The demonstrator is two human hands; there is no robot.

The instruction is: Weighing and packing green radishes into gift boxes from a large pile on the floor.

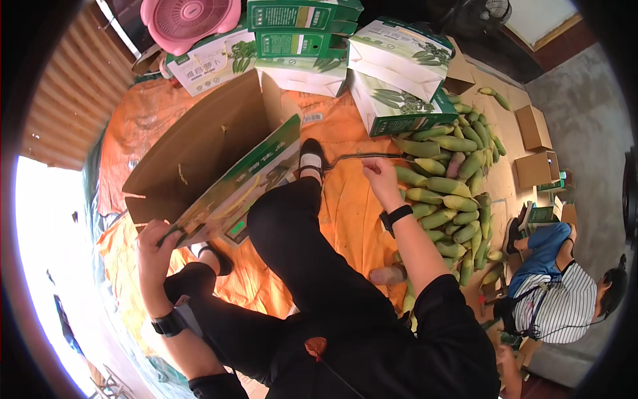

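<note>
My left hand [155,245] grips the near lower corner of an open cardboard carton [234,174], its fingers at the edge of the green printed panel. The carton lies tilted between my legs with its brown inside showing and a cord loop on the inner wall. My right hand [381,178] hangs over the orange sheet, left of a heap of green radishes [448,186]; its fingers are curled, and whether something small is between them cannot be told. A dark strap or cord [371,155] runs just beyond its fingertips. Under the carton's near side, a scale [237,230] shows a lit green display.
Printed cartons [398,60] are stacked beyond the heap, near a pink fan [192,17]. An orange sheet [349,209] covers the floor. Small brown boxes [533,128] stand at the right. A person in a striped top [568,304] sits at the lower right.
</note>
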